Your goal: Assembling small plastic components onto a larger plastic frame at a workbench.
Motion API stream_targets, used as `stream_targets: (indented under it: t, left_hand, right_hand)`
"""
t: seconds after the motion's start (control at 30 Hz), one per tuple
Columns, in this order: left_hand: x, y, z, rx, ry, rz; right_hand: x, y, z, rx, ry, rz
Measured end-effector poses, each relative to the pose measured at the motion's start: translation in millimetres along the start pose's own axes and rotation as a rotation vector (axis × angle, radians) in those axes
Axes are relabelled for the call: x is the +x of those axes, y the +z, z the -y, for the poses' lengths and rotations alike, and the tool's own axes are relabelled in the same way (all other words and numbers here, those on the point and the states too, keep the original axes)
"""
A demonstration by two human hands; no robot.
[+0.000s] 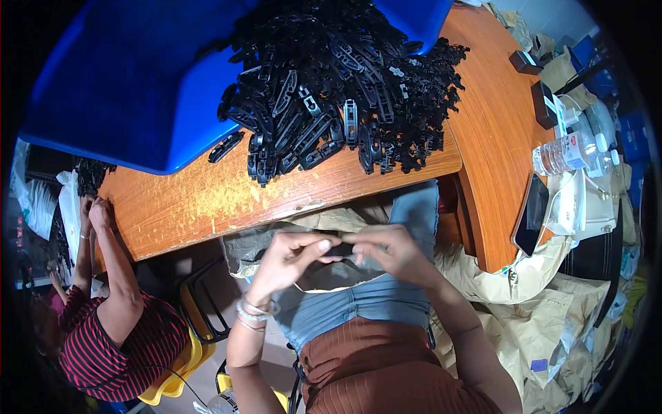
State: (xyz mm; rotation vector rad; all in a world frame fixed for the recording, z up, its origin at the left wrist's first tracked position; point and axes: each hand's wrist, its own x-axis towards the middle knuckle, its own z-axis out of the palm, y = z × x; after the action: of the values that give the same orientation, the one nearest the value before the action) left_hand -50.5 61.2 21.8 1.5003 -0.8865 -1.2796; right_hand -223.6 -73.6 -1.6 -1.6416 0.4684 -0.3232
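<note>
My left hand and my right hand meet above my lap, just off the front edge of the wooden table. The fingers of both are closed in a pinch. Between the fingertips is a small dark plastic part, mostly hidden by the fingers and hard to tell from the dark bag behind it. An open brown paper bag with a dark inside lies across my lap under the hands. Beyond it, a big heap of black plastic parts, some long and frame-shaped, spreads over the table.
A tilted blue bin lies behind the heap. To the right are a water bottle, a phone and a black box. Paper bags cover the right side. At left sits a co-worker in a striped shirt.
</note>
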Motion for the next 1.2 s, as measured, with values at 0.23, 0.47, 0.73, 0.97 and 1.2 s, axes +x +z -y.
stream_targets:
  t: [0.23,0.47,0.73,0.97,1.2]
  left_hand:
    - [45,9,-17,0.505,0.299,-0.183]
    - [119,44,-14,0.813,0.267,-0.543]
    - [99,36,-8,0.355,0.138,-0.588]
    - [77,27,-14,-0.508,0.182,-0.439]
    - [56,41,-9,-0.229,0.195,-0.300]
  right_hand:
    - [22,-43,-14,-0.581,-0.239,-0.840]
    - [42,-47,-30,-0.568,-0.283,-0.917]
    - [34,-45,-42,-0.214,-0.249,-0.960]
    - [31,-47,-40,0.204,-0.181,-0.868]
    - [17,-39,1,-0.153,-0.404,-0.792]
